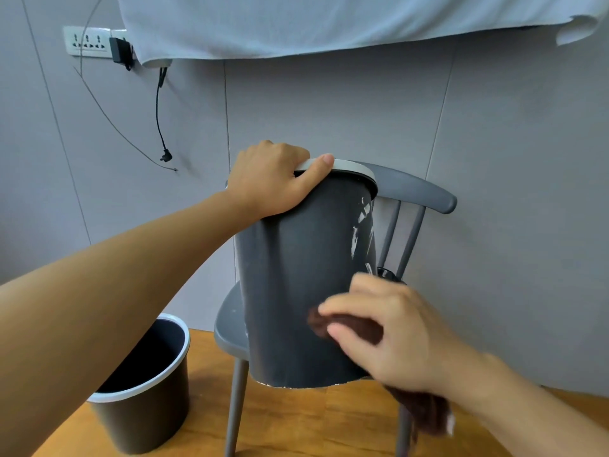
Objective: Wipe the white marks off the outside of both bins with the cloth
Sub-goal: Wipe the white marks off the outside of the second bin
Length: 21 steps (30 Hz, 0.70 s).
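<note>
Brown cloth (349,326), partly hidden under the pinching right hand (395,328), is pressing the dark cylindrical bin (296,275); left hand (273,179) is gripping its white rim.

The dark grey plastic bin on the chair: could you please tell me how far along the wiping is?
The dark grey plastic bin looks clean in front. The left hand grips its white rim; the right hand rubs the brown cloth low down. White marks remain upper right. The floor bin awaits.
</note>
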{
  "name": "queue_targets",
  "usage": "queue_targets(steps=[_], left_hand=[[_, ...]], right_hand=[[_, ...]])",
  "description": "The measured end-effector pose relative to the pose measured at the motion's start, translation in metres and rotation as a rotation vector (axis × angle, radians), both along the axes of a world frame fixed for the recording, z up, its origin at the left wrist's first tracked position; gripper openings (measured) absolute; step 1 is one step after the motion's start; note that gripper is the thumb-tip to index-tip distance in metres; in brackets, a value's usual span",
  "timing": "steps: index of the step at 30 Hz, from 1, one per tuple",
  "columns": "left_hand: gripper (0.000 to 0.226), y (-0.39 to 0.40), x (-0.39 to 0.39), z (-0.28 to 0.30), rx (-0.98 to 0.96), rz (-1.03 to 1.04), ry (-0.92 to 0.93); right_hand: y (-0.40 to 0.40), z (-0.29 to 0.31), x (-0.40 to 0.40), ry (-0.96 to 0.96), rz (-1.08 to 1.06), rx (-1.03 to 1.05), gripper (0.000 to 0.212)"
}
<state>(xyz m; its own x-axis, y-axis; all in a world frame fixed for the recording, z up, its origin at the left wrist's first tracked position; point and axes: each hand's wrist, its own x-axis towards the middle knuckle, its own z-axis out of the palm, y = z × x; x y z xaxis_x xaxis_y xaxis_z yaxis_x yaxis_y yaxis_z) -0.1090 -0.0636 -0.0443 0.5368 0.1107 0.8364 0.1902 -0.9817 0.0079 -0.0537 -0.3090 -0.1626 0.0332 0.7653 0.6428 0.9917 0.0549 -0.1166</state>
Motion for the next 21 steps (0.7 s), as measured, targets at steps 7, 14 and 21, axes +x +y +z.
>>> queue_targets(steps=[7,14,21], left_hand=[[0.064,0.005,0.002,0.000,-0.054,0.040,0.014],[0.064,0.013,-0.001,0.000,-0.092,0.022,0.014],[0.064,0.009,-0.002,0.001,-0.080,0.004,0.017]], right_hand=[[-0.002,0.000,0.007,0.220,-0.040,0.199,0.021],[-0.003,-0.017,0.010,0.234,-0.056,0.127,0.025],[-0.027,-0.027,0.002,0.162,-0.014,0.011,0.019]])
